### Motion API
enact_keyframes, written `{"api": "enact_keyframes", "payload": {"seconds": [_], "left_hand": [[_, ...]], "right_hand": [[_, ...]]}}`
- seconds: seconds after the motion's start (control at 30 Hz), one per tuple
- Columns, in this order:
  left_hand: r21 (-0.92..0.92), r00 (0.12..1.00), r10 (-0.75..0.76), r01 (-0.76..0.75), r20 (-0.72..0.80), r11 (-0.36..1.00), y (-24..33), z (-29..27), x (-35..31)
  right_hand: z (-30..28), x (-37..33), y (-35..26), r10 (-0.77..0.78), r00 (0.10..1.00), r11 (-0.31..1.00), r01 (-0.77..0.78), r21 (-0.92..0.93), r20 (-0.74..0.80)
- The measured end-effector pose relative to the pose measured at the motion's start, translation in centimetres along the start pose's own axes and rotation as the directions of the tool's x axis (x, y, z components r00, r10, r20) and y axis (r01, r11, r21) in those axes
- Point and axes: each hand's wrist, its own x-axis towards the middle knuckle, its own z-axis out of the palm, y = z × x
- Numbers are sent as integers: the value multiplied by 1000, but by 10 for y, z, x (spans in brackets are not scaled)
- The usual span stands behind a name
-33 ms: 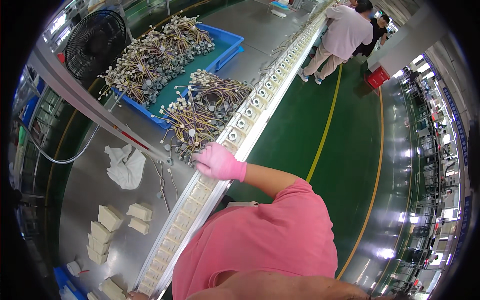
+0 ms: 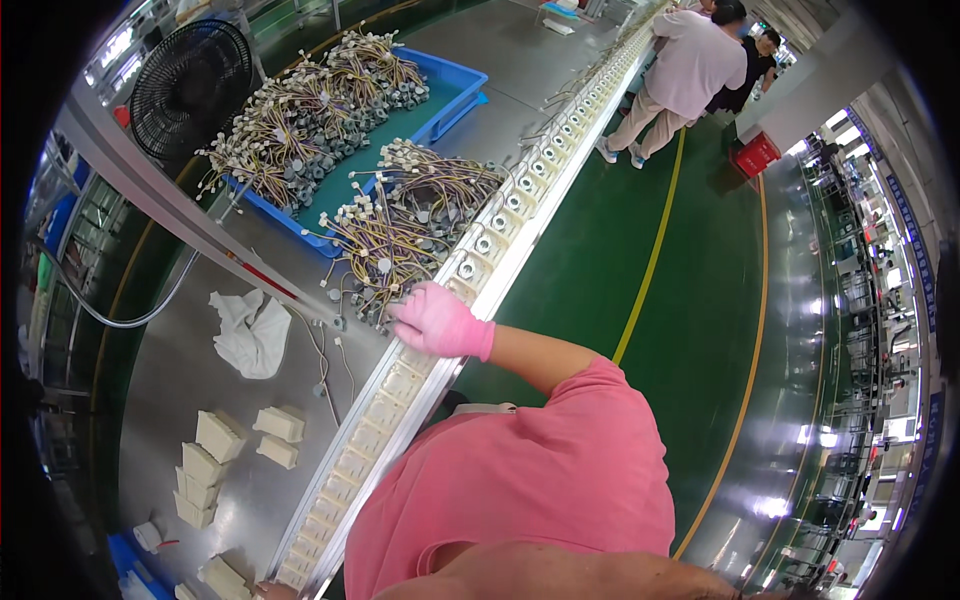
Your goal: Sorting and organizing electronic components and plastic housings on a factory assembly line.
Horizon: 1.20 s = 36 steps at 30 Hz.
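Note:
My right hand (image 2: pixel 440 320), in a pink glove, reaches across the near rail of a narrow line of cream trays (image 2: pixel 352 464). Its fingers are curled in at the edge of a loose heap of wire harnesses (image 2: pixel 385 235) with white plugs and grey round ends. What they pinch is hidden or too small to name. Beyond the hand, trays hold round pieces with dark centres (image 2: pixel 467 269). Bare fingers (image 2: pixel 275 592) show at the bottom edge by the line; whose they are, and whether they are open or closed, I cannot tell.
A blue bin (image 2: pixel 455 105) full of harnesses stands on the metal table behind the heap. A slanting metal post (image 2: pixel 175 205), a black fan (image 2: pixel 190 90), a white cloth (image 2: pixel 252 335) and several cream blocks (image 2: pixel 203 463) are at left. People (image 2: pixel 690 65) stand farther along the line.
The trays with round pieces have shifted very slightly up and to the right along the line. My right hand has moved up a touch, its fingers still curled.

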Motion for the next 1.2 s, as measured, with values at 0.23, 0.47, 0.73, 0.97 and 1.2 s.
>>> {"api": "enact_keyframes", "payload": {"seconds": [0.23, 0.47, 0.73, 0.97, 1.2], "left_hand": [[-290, 976, -216, 198, -32, 936, 19, -42, -8], [72, 984, 37, -24, -176, 997, 21, -119, -29], [-120, 484, -241, 268, -841, 956, 47, -68, -20], [-410, 960, -280, 248, -20, 877, 35, -101, -11], [-664, 855, -508, 439, 102, 606, 38, -124, -30]], "right_hand": [[-13, -1, 31, 26, 999, 1000, -26, 11, -48], [-30, -8, 61, 62, 997, 998, -62, 5, -50], [-35, -5, 71, 66, 997, 997, -65, 48, -34], [-36, -7, 79, 19, 996, 999, -16, 36, -90], [-35, -6, 77, 35, 994, 999, -36, -9, -99]]}}
